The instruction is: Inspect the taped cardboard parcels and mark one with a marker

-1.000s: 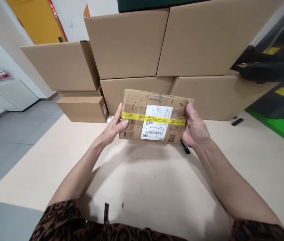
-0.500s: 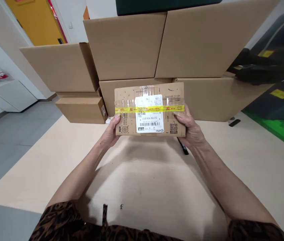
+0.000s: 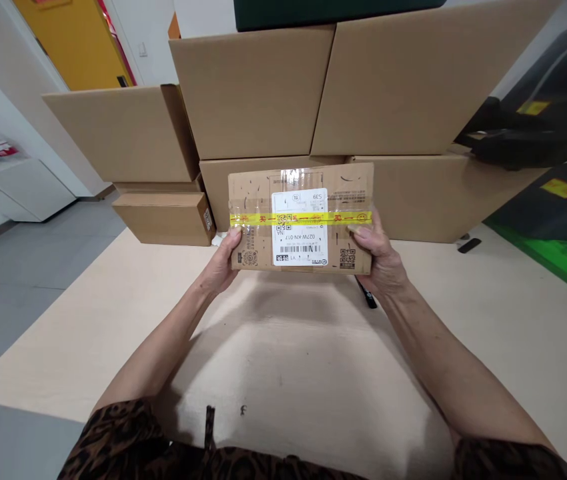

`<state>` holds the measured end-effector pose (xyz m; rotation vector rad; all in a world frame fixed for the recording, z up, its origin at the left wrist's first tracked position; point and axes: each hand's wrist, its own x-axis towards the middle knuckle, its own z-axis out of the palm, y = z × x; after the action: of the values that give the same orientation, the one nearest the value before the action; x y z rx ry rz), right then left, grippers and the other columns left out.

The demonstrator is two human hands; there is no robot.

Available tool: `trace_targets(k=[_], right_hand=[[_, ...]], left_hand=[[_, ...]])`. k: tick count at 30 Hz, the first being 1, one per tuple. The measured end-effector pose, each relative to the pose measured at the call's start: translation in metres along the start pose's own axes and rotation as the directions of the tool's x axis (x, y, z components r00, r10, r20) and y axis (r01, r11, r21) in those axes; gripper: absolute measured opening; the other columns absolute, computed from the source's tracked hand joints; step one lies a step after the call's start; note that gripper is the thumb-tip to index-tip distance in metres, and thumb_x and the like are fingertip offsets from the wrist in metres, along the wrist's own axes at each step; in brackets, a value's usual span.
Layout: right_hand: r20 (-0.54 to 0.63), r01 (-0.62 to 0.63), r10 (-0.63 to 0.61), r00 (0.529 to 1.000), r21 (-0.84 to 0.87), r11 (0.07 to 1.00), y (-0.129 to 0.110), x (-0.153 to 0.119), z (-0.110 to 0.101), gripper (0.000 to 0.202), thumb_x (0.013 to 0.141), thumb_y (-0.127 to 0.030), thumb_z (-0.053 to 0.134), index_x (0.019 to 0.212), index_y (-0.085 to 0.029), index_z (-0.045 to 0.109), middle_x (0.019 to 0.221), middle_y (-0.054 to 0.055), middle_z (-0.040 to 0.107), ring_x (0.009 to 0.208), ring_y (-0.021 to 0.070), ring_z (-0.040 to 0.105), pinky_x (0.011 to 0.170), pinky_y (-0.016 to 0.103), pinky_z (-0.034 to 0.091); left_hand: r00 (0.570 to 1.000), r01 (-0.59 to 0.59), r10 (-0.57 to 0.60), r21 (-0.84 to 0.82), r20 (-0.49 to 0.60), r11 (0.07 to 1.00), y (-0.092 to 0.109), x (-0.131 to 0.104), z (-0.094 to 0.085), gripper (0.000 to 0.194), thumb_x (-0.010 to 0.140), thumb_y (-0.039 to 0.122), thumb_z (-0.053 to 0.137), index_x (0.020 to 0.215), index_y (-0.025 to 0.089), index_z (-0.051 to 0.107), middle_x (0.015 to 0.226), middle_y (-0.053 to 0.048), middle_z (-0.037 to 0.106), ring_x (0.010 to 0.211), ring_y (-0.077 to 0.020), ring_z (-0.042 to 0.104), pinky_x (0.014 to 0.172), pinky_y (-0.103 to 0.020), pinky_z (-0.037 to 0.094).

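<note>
I hold a small flat cardboard parcel (image 3: 253, 193) above the beige table (image 3: 313, 373), its broad face turned toward me. A white shipping label (image 3: 299, 227) sits upside down on it, crossed by a strip of yellow printed tape (image 3: 258, 219). My left hand (image 3: 222, 263) grips the parcel's lower left corner, thumb on the front. My right hand (image 3: 381, 260) grips the lower right corner, thumb on the tape. A black pen (image 3: 366, 295) lies on the table just under my right hand.
Large plain cardboard boxes (image 3: 258, 87) are stacked along the table's far side, with a small box (image 3: 163, 217) at the left. A dark flat object (image 3: 468, 245) lies at the right. White cabinet (image 3: 28, 190) stands far left; green floor (image 3: 563, 263) at right.
The parcel has been lifted and tilted up from a slanted, flatter pose so its labelled face now fronts me squarely. Both hands shifted from its sides to its lower corners.
</note>
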<state>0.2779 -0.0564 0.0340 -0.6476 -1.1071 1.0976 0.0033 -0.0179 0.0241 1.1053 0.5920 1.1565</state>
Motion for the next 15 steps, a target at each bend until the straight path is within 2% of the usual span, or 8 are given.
trace_targets(k=[4,7,11,15], right_hand=[[-0.023,-0.014,0.015,1.0,0.013,1.0,0.0021,-0.0007,-0.0024,0.077,0.073,-0.042,0.087,0.146,-0.041,0.062,0.146,-0.001,0.074,0.146,0.0361,0.063,0.118,0.058,0.057],[-0.038,0.008,-0.009,0.999,-0.004,1.0,0.0038,-0.0024,-0.0016,0.076,0.077,-0.042,0.085,0.148,-0.043,0.06,0.15,-0.003,0.071,0.146,0.0338,0.064,0.125,0.06,0.052],[-0.043,0.063,-0.068,0.997,-0.1,0.993,0.0066,-0.0038,-0.0012,0.079,0.078,-0.045,0.087,0.151,-0.049,0.057,0.16,-0.007,0.063,0.154,0.0306,0.056,0.134,0.059,0.041],[0.009,0.125,-0.126,0.992,-0.226,0.966,0.01,-0.0034,-0.0059,0.091,0.077,-0.05,0.09,0.158,-0.052,0.048,0.165,-0.007,0.056,0.152,0.0305,0.057,0.132,0.057,0.042]], left_hand=[[0.999,-0.011,0.01,0.006,0.039,1.0,-0.0013,0.0012,-0.0022,0.06,0.076,0.073,0.086,0.112,0.026,0.078,0.123,-0.005,0.081,0.146,-0.0355,0.062,0.119,-0.048,0.054],[0.999,-0.051,0.05,0.039,0.017,0.998,-0.0037,0.0039,-0.004,0.059,0.08,0.072,0.084,0.115,0.026,0.077,0.13,-0.006,0.079,0.148,-0.0346,0.06,0.123,-0.048,0.051],[0.993,-0.105,0.11,0.139,-0.03,0.985,-0.0074,0.0068,-0.0056,0.059,0.089,0.074,0.076,0.126,0.028,0.074,0.142,-0.007,0.075,0.152,-0.0313,0.057,0.13,-0.049,0.044],[0.99,-0.139,0.141,0.182,0.003,0.973,-0.0053,0.0046,-0.0039,0.062,0.092,0.068,0.075,0.142,0.033,0.067,0.155,-0.007,0.068,0.153,-0.0304,0.056,0.131,-0.051,0.043]])
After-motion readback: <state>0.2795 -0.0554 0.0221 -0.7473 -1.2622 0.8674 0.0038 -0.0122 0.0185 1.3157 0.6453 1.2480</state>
